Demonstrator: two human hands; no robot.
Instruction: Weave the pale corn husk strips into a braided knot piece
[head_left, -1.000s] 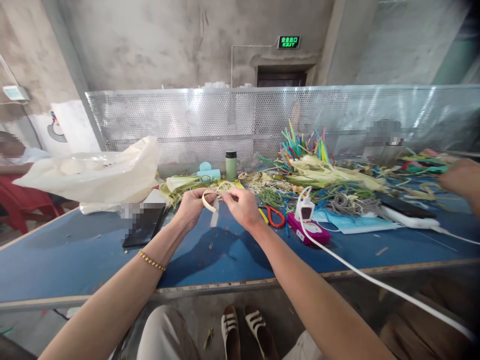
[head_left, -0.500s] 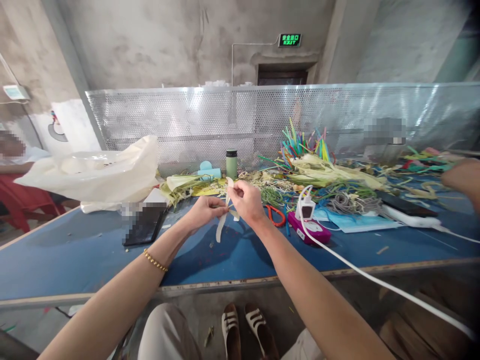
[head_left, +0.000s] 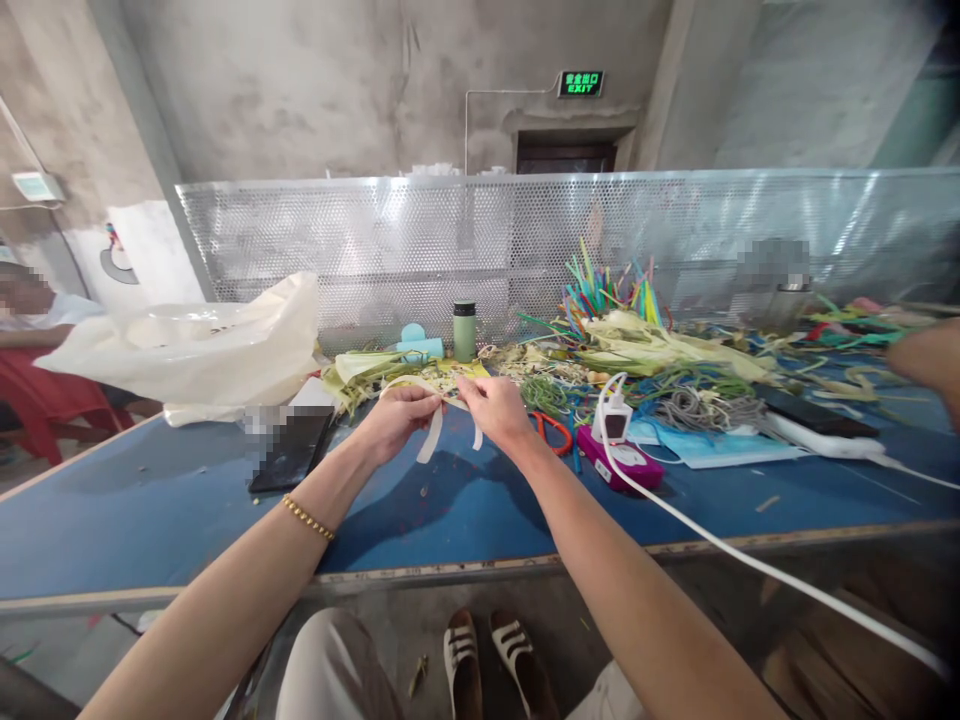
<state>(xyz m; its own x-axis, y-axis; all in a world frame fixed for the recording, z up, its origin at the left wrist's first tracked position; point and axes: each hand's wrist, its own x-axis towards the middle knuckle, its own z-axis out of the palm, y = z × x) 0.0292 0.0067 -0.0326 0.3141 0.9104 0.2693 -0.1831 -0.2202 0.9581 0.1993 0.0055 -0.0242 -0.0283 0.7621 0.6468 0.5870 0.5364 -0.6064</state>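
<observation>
Just above the blue table, my left hand (head_left: 401,420) pinches a thin pale strip (head_left: 430,440) between thumb and fingers. One end of the strip hangs below the fingertips and part of it arcs over the back of the hand. My right hand (head_left: 496,408) is closed on pale strip material too, with a short end dangling beneath it. Whether both hands hold one strip or two, I cannot tell. The hands are slightly apart at the same height. A heap of pale green and yellow husk-like leaves (head_left: 367,372) lies just behind them.
A green bottle (head_left: 464,332) stands behind my hands. To the right are orange-handled scissors (head_left: 553,432), a purple box (head_left: 626,468) with a white charger and cable, and coiled cords (head_left: 694,408). A cream plastic bag (head_left: 187,345) lies left. A co-worker's arm (head_left: 926,365) reaches in at right.
My hands have drawn apart, the left moving left and slightly up. The strip that stood up above my right fingers now hangs below, and another part curves over my left hand.
</observation>
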